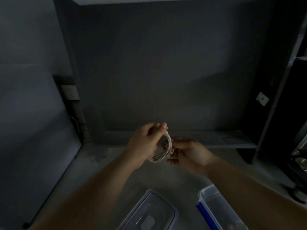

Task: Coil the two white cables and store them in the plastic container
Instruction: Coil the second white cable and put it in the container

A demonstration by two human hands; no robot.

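Gripping one coiled white cable (pixel 164 151), left hand (pixel 145 144) and right hand (pixel 190 154) over grey counter (pixel 99 173), dark walls (pixel 166 72).

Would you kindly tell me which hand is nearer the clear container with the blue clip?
Right. The right hand sits just beyond the container, slightly to its left; the left hand is farther left, past the coiled white cable both hold.

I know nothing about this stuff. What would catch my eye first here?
First, the coiled white cable in the middle of the dim scene, gripped by the left hand while the right hand holds its lower edge. Then two clear plastic pieces at the bottom edge: a container with a blue clasp on the right and, left of it, what looks like its lid.
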